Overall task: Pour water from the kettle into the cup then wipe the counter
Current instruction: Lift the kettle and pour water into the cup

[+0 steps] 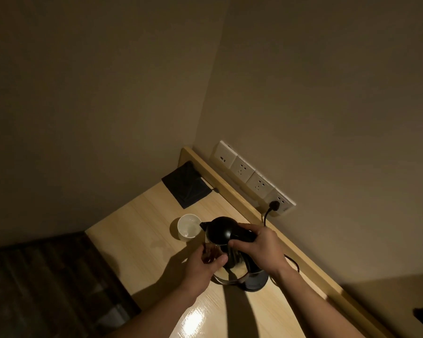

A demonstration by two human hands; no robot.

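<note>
The pour is underway: the right hand (259, 245) is clenched around the black handle of the glass kettle (226, 242), tipped so its spout hangs over the rim of the white cup (188, 226) on the desk (142, 223). The left hand's (203, 264) grip cups the glass body, steadying it. Best to tilt slowly, keeping the spout centred over the cup. The dark cloth (186, 186) waits in the far corner for wiping.

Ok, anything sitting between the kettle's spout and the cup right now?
Nothing visible. The kettle is tilted with its spout at the white cup rim. The right hand holds the handle, the left hand steadies the glass body. The dark cloth lies beyond the cup, out of the way.
</note>
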